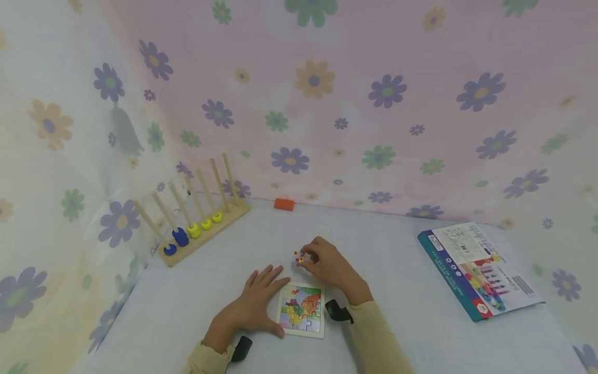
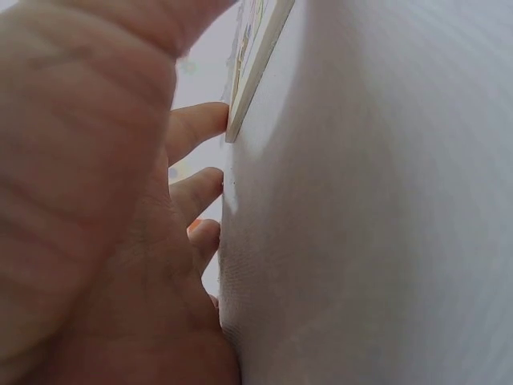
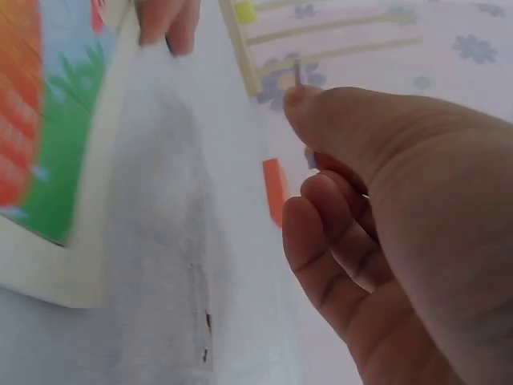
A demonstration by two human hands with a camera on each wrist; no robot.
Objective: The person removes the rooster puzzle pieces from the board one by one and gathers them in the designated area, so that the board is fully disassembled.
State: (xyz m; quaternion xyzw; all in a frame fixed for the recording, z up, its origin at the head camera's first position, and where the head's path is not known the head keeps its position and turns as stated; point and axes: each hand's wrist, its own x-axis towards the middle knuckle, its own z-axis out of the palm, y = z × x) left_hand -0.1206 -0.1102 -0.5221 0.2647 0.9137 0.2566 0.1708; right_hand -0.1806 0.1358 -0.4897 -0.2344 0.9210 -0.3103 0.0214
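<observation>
We see the left hand (image 1: 254,311) spread wide, touching the puzzle (image 1: 301,310), and the right hand (image 1: 329,265) pinching what looks like a piece (image 1: 298,258) above the bench (image 1: 383,259).

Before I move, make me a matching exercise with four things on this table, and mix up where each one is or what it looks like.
Things:
1. Framed puzzle
2. Loose puzzle piece
3. Bead rack
4. Small block

Places, colours or states:
A. Carries blue and yellow beads on its base
B. Pinched by the right hand
C. Plain orange, near the table's back edge
D. Beside the left hand

Right pairs: 1-D, 2-B, 3-A, 4-C.
</observation>
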